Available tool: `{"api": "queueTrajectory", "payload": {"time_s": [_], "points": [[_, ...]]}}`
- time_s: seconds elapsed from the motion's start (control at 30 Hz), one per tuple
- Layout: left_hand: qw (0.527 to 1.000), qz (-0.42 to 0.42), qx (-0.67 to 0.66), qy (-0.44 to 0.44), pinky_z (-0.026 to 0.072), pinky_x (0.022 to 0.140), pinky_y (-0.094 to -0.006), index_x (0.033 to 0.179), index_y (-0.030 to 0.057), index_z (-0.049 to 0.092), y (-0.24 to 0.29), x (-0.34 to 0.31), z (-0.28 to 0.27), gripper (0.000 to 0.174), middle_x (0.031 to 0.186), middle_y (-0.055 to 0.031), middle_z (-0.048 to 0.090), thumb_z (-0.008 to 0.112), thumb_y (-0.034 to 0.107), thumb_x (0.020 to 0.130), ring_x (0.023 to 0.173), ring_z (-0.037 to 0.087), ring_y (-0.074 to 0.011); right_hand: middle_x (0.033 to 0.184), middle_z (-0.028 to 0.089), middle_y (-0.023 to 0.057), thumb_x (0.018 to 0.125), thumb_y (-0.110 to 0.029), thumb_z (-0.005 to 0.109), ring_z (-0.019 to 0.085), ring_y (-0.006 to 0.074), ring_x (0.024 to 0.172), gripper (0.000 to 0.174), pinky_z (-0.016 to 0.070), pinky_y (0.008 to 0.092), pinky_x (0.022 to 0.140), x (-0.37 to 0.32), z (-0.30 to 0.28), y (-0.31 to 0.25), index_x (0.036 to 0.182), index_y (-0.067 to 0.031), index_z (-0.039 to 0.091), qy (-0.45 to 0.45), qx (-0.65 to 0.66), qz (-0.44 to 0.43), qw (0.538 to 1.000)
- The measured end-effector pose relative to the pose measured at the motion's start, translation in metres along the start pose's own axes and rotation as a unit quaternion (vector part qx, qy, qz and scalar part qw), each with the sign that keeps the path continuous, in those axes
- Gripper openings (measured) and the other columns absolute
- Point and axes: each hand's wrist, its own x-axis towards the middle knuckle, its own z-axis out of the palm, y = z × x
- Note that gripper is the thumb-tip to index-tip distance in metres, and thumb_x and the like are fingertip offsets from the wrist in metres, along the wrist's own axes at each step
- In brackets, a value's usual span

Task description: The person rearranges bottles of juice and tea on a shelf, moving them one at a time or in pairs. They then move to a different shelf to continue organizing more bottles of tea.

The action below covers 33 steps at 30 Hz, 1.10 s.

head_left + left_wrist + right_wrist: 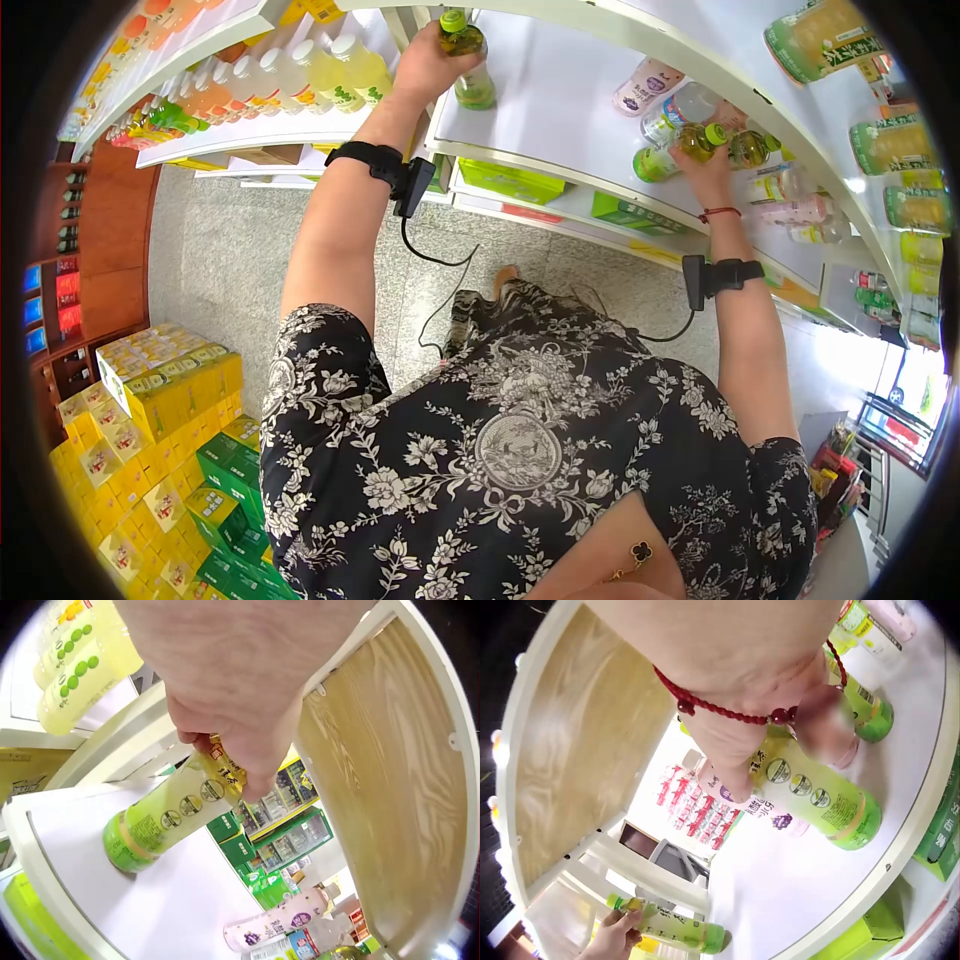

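My left hand (428, 70) grips a green-capped bottle of green tea (478, 92) around its upper part. The left wrist view shows this bottle (169, 821) with its base at the white shelf surface (169, 907). Further right, my right hand (708, 178) holds a second, matching green tea bottle (821, 796) by its upper part, its base down at the shelf. Another green tea bottle (874, 720) stands beside that one. Just behind are a pink bottle with a purple label (648, 85) and a clear bottle with a blue label (682, 110).
A row of pale yellow drink bottles (358, 68) stands on the adjoining left shelf. More bottles (795, 210) line the right side. Green boxes (510, 181) sit on the shelf below. Stacked yellow cartons (190, 395) rise from the floor at left. Cables hang from both wrist cameras.
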Motion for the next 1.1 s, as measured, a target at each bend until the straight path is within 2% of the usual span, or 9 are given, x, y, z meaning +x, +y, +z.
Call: {"api": "queueTrajectory", "payload": {"time_s": [0.27, 0.33, 0.37, 0.57, 0.77, 0.87, 0.93, 1.03, 1.1], "points": [[0.999, -0.001, 0.029, -0.021, 0.0479, 0.087, -0.0354, 0.117, 0.0042, 0.055, 0.005, -0.007, -0.009, 0.059, 0.108, -0.0135, 0.064, 0.075, 0.035, 0.071, 0.100, 0.062, -0.0257, 0.113, 0.059, 0.0167, 0.069, -0.028, 0.079, 0.058, 0.0265, 0.102, 0.068, 0.0448, 0.0351, 0.089, -0.010, -0.004, -0.015, 0.120, 0.0022, 0.045, 0.005, -0.028, 0.022, 0.999], [1.000, 0.011, -0.007, -0.019, 0.0460, 0.090, -0.0381, 0.114, 0.0039, 0.055, 0.004, -0.005, -0.001, 0.063, 0.112, -0.0181, 0.059, 0.077, 0.037, 0.065, 0.104, 0.058, -0.0321, 0.113, 0.059, 0.0168, 0.069, -0.028, 0.079, 0.058, 0.0266, 0.102, 0.069, 0.0445, 0.0352, 0.090, -0.010, -0.003, -0.010, 0.121, 0.0021, 0.045, 0.010, -0.023, 0.017, 1.000], [1.000, 0.012, -0.007, -0.017, 0.0460, 0.090, -0.0381, 0.114, 0.0039, 0.055, 0.004, -0.005, 0.003, 0.063, 0.112, -0.0181, 0.059, 0.077, 0.037, 0.065, 0.104, 0.058, -0.0321, 0.113, 0.059, 0.0169, 0.069, -0.029, 0.079, 0.058, 0.0267, 0.103, 0.070, 0.0443, 0.0352, 0.090, -0.009, -0.002, -0.007, 0.121, 0.0020, 0.045, 0.015, -0.017, 0.012, 1.000], [0.999, -0.006, 0.025, -0.025, 0.0450, 0.093, -0.0386, 0.122, 0.0056, 0.051, 0.005, -0.004, 0.001, 0.070, 0.115, -0.0195, 0.056, 0.078, 0.037, 0.065, 0.107, 0.055, -0.0333, 0.114, 0.059, 0.0179, 0.067, -0.035, 0.079, 0.058, 0.0289, 0.104, 0.074, 0.0441, 0.0358, 0.090, -0.007, -0.005, 0.002, 0.122, 0.0013, 0.044, -0.004, -0.019, 0.019, 1.000], [0.997, -0.012, -0.057, -0.041, 0.0434, 0.095, -0.0378, 0.135, 0.0106, 0.044, -0.006, -0.009, 0.001, 0.078, 0.120, -0.0183, 0.054, 0.075, 0.040, 0.069, 0.114, 0.053, -0.0311, 0.115, 0.059, 0.0184, 0.067, -0.038, 0.078, 0.058, 0.0304, 0.105, 0.078, 0.0446, 0.0371, 0.090, -0.003, -0.006, 0.012, 0.125, 0.0000, 0.043, -0.013, -0.031, -0.001, 0.999], [0.998, 0.008, -0.041, -0.041, 0.0434, 0.095, -0.0378, 0.136, 0.0134, 0.043, -0.014, -0.002, 0.002, 0.073, 0.123, -0.0173, 0.053, 0.072, 0.040, 0.074, 0.114, 0.053, -0.0308, 0.115, 0.059, 0.0184, 0.067, -0.040, 0.077, 0.058, 0.0314, 0.105, 0.078, 0.0448, 0.0376, 0.090, -0.003, -0.009, 0.006, 0.126, -0.0008, 0.043, -0.023, -0.045, -0.009, 0.999], [0.998, 0.007, -0.009, -0.055, 0.0403, 0.097, -0.0352, 0.131, 0.0120, 0.048, -0.007, 0.001, -0.002, 0.060, 0.121, -0.0134, 0.057, 0.071, 0.030, 0.079, 0.109, 0.056, -0.0245, 0.116, 0.059, 0.0183, 0.068, -0.041, 0.077, 0.058, 0.0316, 0.104, 0.077, 0.0448, 0.0377, 0.090, -0.003, -0.010, 0.002, 0.125, -0.0012, 0.044, -0.027, -0.051, -0.008, 0.998], [0.996, -0.024, 0.009, -0.090, 0.0418, 0.094, -0.0358, 0.130, 0.0150, 0.050, -0.011, 0.008, -0.003, 0.057, 0.120, -0.0111, 0.059, 0.070, 0.032, 0.079, 0.107, 0.057, -0.0246, 0.116, 0.059, 0.0183, 0.068, -0.041, 0.076, 0.059, 0.0318, 0.104, 0.076, 0.0448, 0.0379, 0.090, -0.004, -0.012, -0.005, 0.125, -0.0017, 0.044, -0.032, -0.059, -0.007, 0.998], [0.997, -0.020, 0.011, -0.079, 0.0426, 0.093, -0.0363, 0.128, 0.0137, 0.052, -0.007, 0.005, -0.003, 0.056, 0.118, -0.0111, 0.059, 0.070, 0.034, 0.079, 0.106, 0.057, -0.0251, 0.116, 0.059, 0.0184, 0.069, -0.041, 0.076, 0.058, 0.0319, 0.105, 0.076, 0.0448, 0.0379, 0.090, -0.002, -0.014, -0.004, 0.125, -0.0019, 0.044, -0.037, -0.059, -0.008, 0.998]]}}
